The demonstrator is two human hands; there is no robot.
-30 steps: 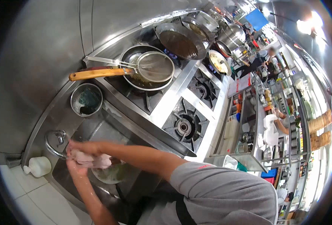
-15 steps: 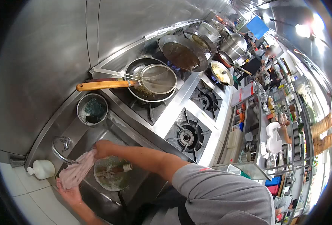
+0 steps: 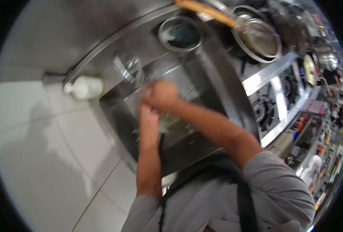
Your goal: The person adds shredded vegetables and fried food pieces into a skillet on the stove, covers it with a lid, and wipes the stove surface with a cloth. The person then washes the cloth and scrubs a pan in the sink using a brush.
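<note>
Since the earlier frame, your two grips have come together: the pale pink cloth was stretched between them half a second ago, and now your right grip [image 3: 163, 94] presses against your left grip [image 3: 150, 111], while the view has swung round too. Both are blurred, the right with its fingers looking curled in over the left, so you cannot tell how tightly either is closed or what it holds. The cloth itself cannot be picked out; if it is bunched between your grips, they hide it. They meet over the sink [image 3: 179, 154], near the tap [image 3: 124, 69], with a greenish shape [image 3: 175, 124] below them too smeared to name. Beyond them, well apart, stands the metal bowl [image 3: 181, 50] with something dark green in it; the white bottle [image 3: 87, 87] is on your left, past the tap.
</note>
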